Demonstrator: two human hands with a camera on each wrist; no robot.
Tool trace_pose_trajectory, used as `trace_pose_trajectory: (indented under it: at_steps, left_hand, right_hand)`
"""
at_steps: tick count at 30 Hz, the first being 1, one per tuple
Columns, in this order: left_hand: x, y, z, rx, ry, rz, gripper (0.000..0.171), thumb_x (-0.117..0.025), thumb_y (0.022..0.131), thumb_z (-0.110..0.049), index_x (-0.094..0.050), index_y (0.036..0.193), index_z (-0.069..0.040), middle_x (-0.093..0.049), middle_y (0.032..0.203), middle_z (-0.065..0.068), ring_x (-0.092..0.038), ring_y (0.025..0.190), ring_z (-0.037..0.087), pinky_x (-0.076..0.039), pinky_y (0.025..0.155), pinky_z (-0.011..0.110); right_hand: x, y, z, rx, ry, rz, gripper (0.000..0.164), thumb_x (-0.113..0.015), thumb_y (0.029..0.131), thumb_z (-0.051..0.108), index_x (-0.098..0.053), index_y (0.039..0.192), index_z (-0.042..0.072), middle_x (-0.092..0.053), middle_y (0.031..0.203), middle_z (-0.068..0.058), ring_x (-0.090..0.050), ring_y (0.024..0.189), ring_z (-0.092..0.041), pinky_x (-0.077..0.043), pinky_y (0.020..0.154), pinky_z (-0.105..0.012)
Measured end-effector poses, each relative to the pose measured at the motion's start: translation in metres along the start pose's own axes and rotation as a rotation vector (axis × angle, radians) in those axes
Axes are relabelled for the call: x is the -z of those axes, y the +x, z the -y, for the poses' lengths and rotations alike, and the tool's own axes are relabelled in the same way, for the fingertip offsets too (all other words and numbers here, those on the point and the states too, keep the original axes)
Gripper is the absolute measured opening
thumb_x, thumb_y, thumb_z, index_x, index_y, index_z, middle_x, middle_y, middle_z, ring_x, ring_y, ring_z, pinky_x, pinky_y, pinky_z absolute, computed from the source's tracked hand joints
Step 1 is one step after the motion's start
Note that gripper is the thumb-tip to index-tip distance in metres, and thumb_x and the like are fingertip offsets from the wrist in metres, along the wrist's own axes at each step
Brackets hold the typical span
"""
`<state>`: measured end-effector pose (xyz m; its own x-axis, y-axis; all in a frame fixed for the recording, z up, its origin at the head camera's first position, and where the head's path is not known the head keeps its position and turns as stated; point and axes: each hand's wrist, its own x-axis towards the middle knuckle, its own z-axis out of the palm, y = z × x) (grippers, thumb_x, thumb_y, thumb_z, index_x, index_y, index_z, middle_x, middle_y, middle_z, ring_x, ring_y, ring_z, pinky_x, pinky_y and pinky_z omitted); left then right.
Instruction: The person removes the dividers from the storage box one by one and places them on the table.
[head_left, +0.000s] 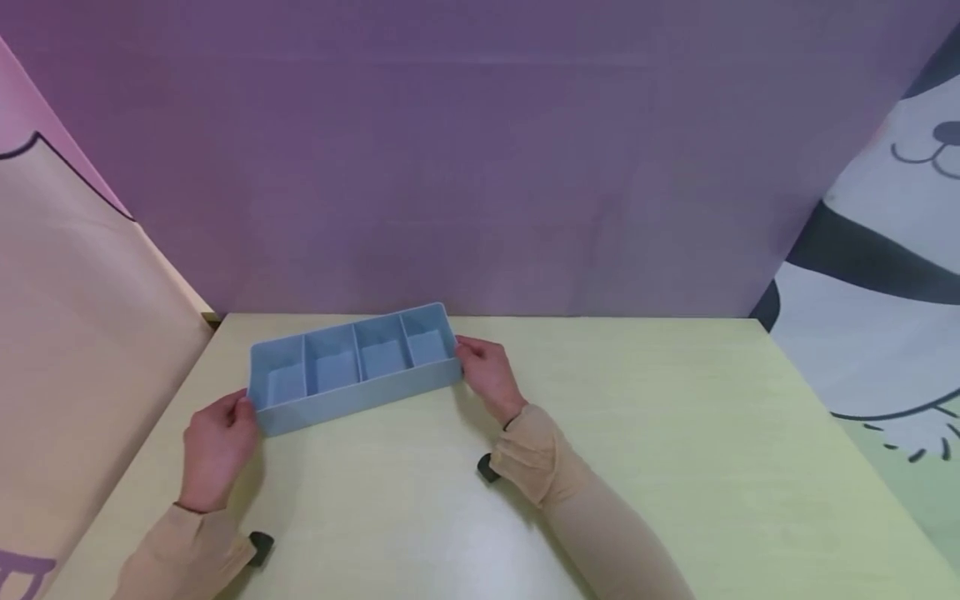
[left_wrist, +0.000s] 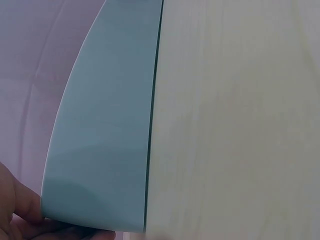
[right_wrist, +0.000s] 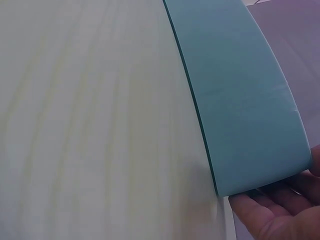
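A light blue tray (head_left: 352, 402) with several square compartments in a row sits at the back left of the table, angled so its right end lies farther back. No items show inside the compartments. My left hand (head_left: 219, 446) grips the tray's left end, thumb near the rim. At the opposite end my right hand (head_left: 489, 375) holds the short side. Both wrist views show the tray's long front wall (left_wrist: 102, 125) close to the tabletop, with fingers (right_wrist: 285, 200) curled against the end wall.
The pale wooden table (head_left: 660, 450) reaches back to a purple curtain-like backdrop (head_left: 480, 183). A beige printed panel (head_left: 75, 292) borders the left side, and a panda-print panel (head_left: 892, 350) the right. Small black devices (head_left: 261, 548) stick out at both wrists.
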<state>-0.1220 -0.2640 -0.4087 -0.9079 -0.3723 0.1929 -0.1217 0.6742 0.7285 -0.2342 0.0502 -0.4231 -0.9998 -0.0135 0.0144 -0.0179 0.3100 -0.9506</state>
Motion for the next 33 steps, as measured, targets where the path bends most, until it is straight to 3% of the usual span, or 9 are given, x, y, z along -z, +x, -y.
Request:
trace_pose_trajectory:
  at_steps: [13,33]
  left_hand:
    - [-0.004,0.003,-0.002,0.009,-0.009,0.009,0.040,-0.033,0.091,-0.018,-0.053,0.115,0.008,-0.055,0.111,0.030,-0.048,0.099,0.039,-0.040,0.077,0.054]
    - [-0.013,0.004,-0.006,0.010,-0.024,0.023,0.039,-0.034,0.091,-0.018,-0.053,0.114,0.008,-0.057,0.109,0.030,-0.049,0.096,0.035,-0.040,0.077,0.052]
  right_hand:
    - [0.005,0.000,-0.002,0.027,0.028,-0.010,0.029,-0.052,0.088,0.020,-0.061,0.112,0.006,-0.061,0.113,-0.011,-0.052,0.098,-0.011,-0.043,0.086,-0.037]
    - [0.018,-0.006,-0.005,0.004,0.022,-0.019,0.031,-0.052,0.086,0.020,-0.061,0.111,0.006,-0.062,0.111,-0.011,-0.053,0.094,-0.011,-0.045,0.084,-0.036]
